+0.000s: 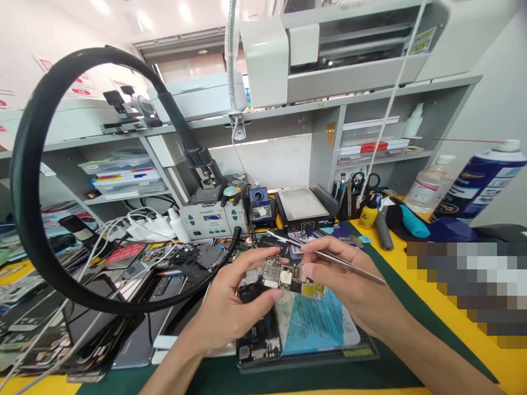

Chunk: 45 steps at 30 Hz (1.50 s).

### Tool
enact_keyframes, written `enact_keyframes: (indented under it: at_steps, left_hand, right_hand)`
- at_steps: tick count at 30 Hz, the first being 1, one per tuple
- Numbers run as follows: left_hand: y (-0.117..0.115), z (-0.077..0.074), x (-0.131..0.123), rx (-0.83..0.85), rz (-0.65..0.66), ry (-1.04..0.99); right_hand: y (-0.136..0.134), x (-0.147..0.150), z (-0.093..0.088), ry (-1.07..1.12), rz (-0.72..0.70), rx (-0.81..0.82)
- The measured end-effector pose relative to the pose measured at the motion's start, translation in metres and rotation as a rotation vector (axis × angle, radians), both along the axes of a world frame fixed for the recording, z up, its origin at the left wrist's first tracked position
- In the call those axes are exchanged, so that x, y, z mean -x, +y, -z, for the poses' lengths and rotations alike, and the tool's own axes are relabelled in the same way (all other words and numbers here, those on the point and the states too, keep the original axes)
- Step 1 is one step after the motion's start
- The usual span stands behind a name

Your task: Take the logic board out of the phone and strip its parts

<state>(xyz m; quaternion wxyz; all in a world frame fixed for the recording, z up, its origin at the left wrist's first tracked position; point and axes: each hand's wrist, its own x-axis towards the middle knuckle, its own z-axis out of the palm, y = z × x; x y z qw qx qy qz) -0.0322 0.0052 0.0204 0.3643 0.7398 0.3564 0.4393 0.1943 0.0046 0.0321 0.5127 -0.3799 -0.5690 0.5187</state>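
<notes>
The left-hand fingers (pixel 251 270) are clenched on the near-left end of a small green-and-silver circuit board (pixel 288 278) crowded with metal shields, thumb on top and the other fingers curled beneath. The left hand (pixel 224 307) carries the board in the air, clear of the tabletop. The right-hand fingers (pixel 313 270) are closed around slim silver metal tweezers (pixel 349 266), and one fingertip rests against the board's upper edge near its middle.

The board's long axis runs left to right, dipping slightly toward the right hand (pixel 349 285). The tweezers lie nearly along that same line, handle out to the right and points aimed left and a little away, passing just above the board's far edge. Whether the points are pressed together is too fine to tell. Both hands meet at the board, but the left alone bears it.

Directly below lies an opened black phone body (pixel 259 340) beside a blue sheet (pixel 317 323), both on a dark ribbed mat (pixel 304 359) over the yellow tabletop (pixel 453 323). A black ring-shaped lamp (pixel 28 181) arches on the left, and a grey soldering station (pixel 212 219) stands behind, well apart from the hands.
</notes>
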Motion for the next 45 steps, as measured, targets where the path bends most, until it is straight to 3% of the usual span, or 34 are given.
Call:
enact_keyframes:
  at_steps: [17,23,26,30,32,38,45]
  left_hand:
    - [-0.002,0.004,0.010,-0.161,-0.016,0.141]
    - [-0.006,0.006,0.010,-0.177,0.009,0.107]
    - [-0.008,0.009,0.010,-0.184,-0.002,0.073]
    - [-0.009,0.010,0.008,-0.170,-0.020,0.053]
    - [-0.010,0.009,0.007,-0.158,-0.027,0.053]
    - [-0.012,0.006,0.004,-0.055,-0.003,0.034]
    - [-0.014,0.009,0.005,0.011,0.038,-0.006]
  right_hand:
    - [0.005,-0.001,0.012,-0.093,-0.064,-0.087]
    - [0.005,-0.002,0.021,-0.086,-0.086,-0.047]
    - [0.003,-0.002,0.019,-0.114,-0.014,-0.063]
    - [0.000,-0.003,0.010,-0.150,0.215,-0.214]
    - [-0.001,-0.005,0.006,-0.135,0.257,-0.263]
    - [-0.005,-0.013,0.001,-0.063,0.160,-0.279]
    - [-0.009,-0.017,0.008,-0.282,0.104,-0.268]
